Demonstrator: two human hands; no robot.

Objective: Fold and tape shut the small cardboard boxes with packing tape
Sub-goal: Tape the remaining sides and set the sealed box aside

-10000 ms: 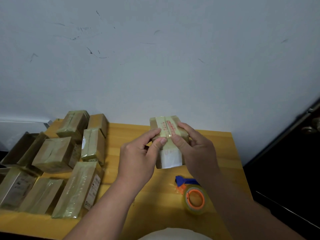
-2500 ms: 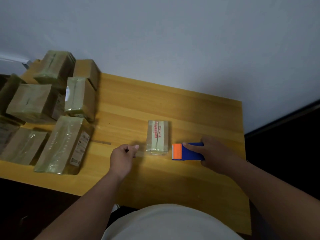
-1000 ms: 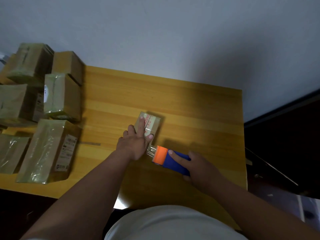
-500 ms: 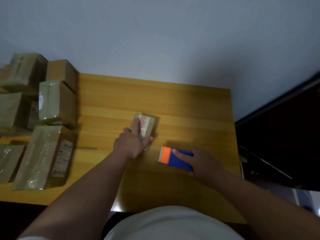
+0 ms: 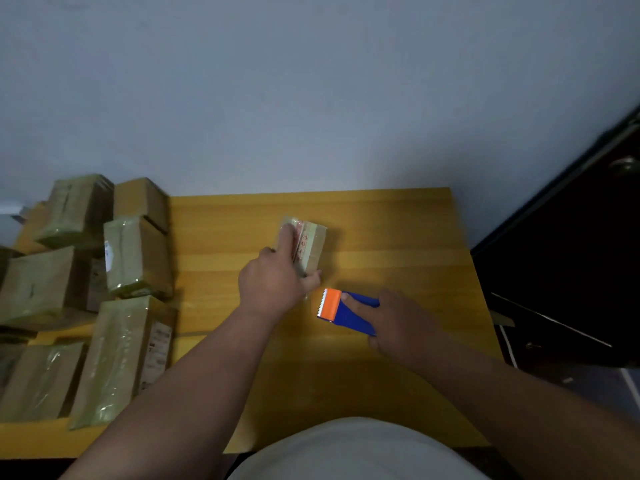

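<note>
1. Yellow wooden table [image 5: 398,237], set against a pale wall [image 5: 311,98]; a dark door [image 5: 571,254] stands to the right.
2. Small cardboard box [image 5: 311,245], wrapped in clear tape with red print on top, lies near the table's middle, toward the far side.
3. Left hand [image 5: 273,282] rests on the box: index finger laid straight along its top, thumb against its near right corner, so the box is held between them.
4. Tape dispenser [image 5: 341,311], blue body with an orange toothed cutter, lies on the table just near and right of the box.
5. Right hand [image 5: 398,323] grips the dispenser, fingers curled round its blue body, one finger extended toward the cutter.
6. Taped boxes [image 5: 135,258], many, heaped at the table's left.
</note>
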